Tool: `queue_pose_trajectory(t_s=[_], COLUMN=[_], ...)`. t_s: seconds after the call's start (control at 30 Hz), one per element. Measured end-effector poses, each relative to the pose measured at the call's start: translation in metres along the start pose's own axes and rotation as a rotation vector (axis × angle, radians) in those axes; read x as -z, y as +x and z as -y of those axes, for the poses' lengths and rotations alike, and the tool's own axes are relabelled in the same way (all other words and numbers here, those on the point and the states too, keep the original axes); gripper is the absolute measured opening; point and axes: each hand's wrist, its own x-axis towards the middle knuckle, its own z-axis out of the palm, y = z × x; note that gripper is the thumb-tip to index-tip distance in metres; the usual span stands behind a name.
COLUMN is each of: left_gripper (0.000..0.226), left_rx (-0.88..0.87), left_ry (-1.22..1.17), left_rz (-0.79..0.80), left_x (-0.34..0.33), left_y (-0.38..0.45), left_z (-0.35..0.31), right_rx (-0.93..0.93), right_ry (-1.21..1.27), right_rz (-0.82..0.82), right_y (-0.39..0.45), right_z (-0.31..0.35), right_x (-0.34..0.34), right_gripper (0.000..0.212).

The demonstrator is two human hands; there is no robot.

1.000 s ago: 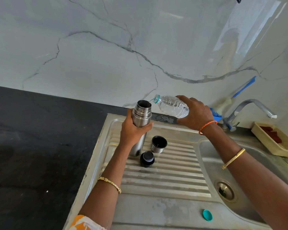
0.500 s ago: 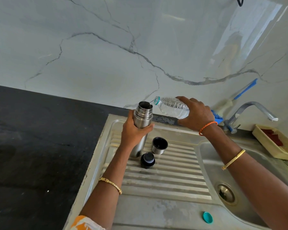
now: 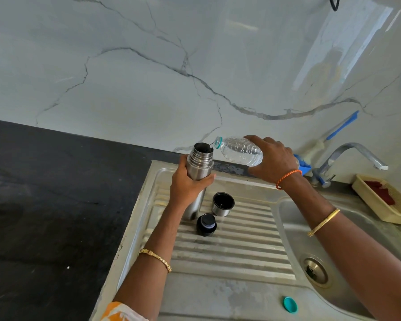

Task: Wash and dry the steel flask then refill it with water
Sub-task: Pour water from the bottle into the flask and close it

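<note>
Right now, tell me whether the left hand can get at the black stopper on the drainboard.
Probably not yet: the left hand grips the flask while the right hand pours from the bottle. The stopper lies uncovered just beside the flask's base, so the way is free once it lets go.

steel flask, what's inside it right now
A thin stream from the tilted plastic bottle enters the open mouth of the steel flask. Only dark inner wall shows; the water level is hidden by its body and the left hand.

Gold bangle (image 3: pixel 155 259) on left wrist, orange thread band (image 3: pixel 287 177) and gold bangle (image 3: pixel 323 222) on right, orange-white sleeve (image 3: pixel 120 312)
</note>
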Motion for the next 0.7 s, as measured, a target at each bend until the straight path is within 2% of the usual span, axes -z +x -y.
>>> queue_pose_trajectory(t_s=[0.7], left_gripper=[0.058], left_rx=[0.022], left_ry=[-0.003], left_rz=[0.008], left_x=[0.0005], left_y=[-0.0001], left_z=[0.0020], right_rx=[-0.015], right_ry=[-0.064], right_rz=[-0.019], right_y=[0.0015], right_z=[0.0022], right_x=[0.0039], right_gripper=[0.074])
